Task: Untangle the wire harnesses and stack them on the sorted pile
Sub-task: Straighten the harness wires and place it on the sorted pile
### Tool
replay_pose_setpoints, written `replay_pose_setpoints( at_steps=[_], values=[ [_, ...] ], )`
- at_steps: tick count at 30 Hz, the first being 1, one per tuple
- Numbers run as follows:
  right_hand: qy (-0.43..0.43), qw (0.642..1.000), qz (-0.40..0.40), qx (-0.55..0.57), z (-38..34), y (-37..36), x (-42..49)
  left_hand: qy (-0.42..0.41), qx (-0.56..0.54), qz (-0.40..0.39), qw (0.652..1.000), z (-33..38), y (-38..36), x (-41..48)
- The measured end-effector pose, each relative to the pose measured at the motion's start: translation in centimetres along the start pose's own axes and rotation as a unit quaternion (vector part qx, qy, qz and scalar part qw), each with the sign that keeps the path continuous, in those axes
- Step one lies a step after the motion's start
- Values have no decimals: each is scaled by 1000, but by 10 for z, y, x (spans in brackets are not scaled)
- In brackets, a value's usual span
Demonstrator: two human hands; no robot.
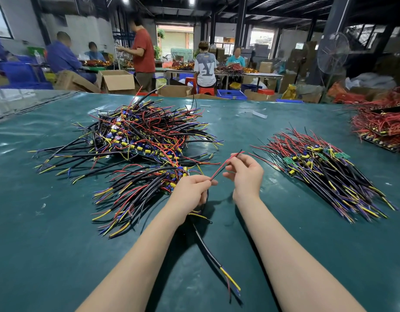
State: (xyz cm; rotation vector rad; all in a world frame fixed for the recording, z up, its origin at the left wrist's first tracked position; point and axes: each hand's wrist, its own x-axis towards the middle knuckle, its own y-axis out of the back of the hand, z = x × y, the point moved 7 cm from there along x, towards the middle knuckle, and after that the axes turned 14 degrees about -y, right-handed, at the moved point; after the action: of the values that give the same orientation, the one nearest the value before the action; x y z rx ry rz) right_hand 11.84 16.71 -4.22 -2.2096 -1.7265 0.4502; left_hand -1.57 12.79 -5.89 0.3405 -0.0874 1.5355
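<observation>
1. The harness being worked on is held above the surface near its middle, between the tangled heap and the sorted pile. Its thin red-and-black wire pair (226,165) is stretched at a slant between the two hands.
2. The left hand (191,191) has its grip clamped on the lower end of the pair, pinched between thumb and forefinger. The rest of the harness is mostly hidden under this hand.
3. A thick black cable (208,251) comes out below the left wrist and runs toward the near edge. It ends in yellow and blue cores.
4. The right hand (245,174) has its grip closed on the upper part of the pair, fingertips pinching it just short of the free tip.
5. A loose bundle (136,192) of black, red, yellow and blue wires lies just left of the left hand, its ends fanned toward the near left.
6. Behind it sits the tangled heap (147,131), with wires sticking out in every direction.
7. The sorted pile (325,174) lies well to the right of the right hand. Its wires are roughly parallel, with small green boards on top at the far end.
8. A heap of red wires (383,124) sits at the far right edge.
9. The surface (59,221) is covered with a dark green sheet.
10. Beyond it, people work at tables among cardboard boxes (118,81), and a standing fan (333,54) is on the right.
</observation>
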Motion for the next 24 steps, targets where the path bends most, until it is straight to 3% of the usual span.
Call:
replay_pose_setpoints(
  at_steps=[5,8,12,16,20,24],
  values=[
    [-108,984,-84,118,10,-10,1,20,-49,72,996,-5,14,-2],
    [-169,973,-160,13,28,-28,-9,36,-95,89,991,-7,19,-1],
    [-173,950,-250,-71,36,-38,-16,41,-108,72,991,-6,15,-1],
    [-164,961,-217,-59,36,-39,-16,35,-108,60,992,-6,17,0],
    [-180,967,-162,75,33,-35,-11,15,-86,25,996,-4,14,0],
    [-177,969,-107,136,26,-20,-7,17,-74,17,997,-3,6,-1]
  ],
)
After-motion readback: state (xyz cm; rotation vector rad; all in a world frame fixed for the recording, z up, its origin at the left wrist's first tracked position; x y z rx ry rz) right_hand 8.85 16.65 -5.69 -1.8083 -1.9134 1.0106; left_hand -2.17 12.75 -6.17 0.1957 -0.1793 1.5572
